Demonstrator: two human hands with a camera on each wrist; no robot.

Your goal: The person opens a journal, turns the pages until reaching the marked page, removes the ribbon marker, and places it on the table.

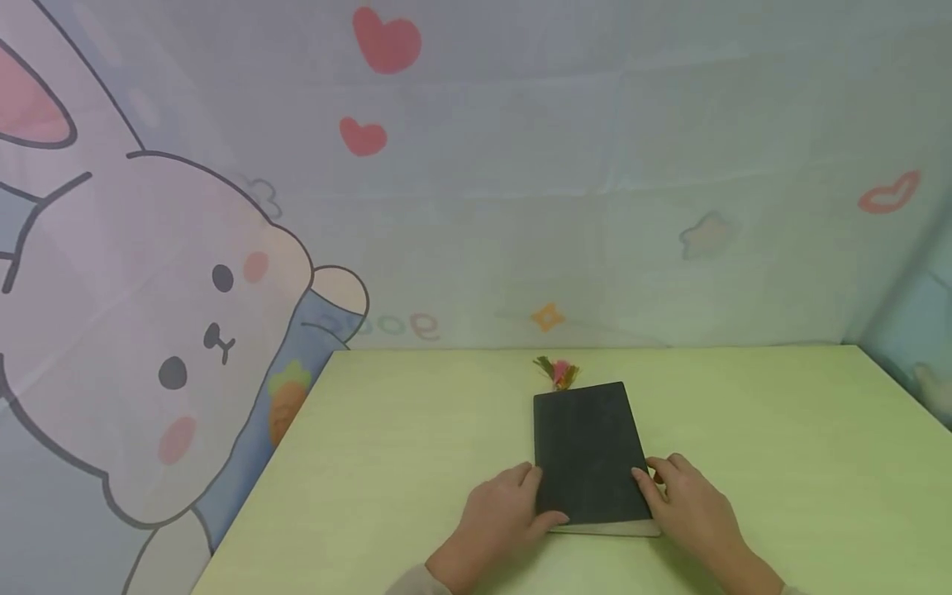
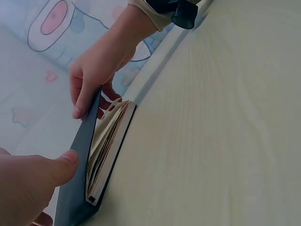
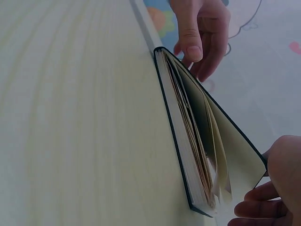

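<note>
A notebook (image 1: 591, 454) with a black cover lies on the table, its spine to the left. Its front cover (image 3: 237, 143) is raised partway on the right side, and loose-looking pages (image 2: 110, 136) fan out beneath. My right hand (image 1: 695, 504) pinches the free edge of that cover, thumb on top and fingers below. At the spine side, my left hand (image 1: 500, 514) holds the lower left corner, with its thumb (image 2: 66, 165) lying on the cover. A colourful tassel (image 1: 559, 373) sticks out past the notebook's top edge.
The pale yellow-green table (image 1: 387, 463) carries the notebook near its front. Behind it hangs a cloth backdrop (image 1: 506, 165) printed with hearts and a large rabbit (image 1: 201, 330) on the left. A dark band (image 2: 183, 14) sits at the right wrist.
</note>
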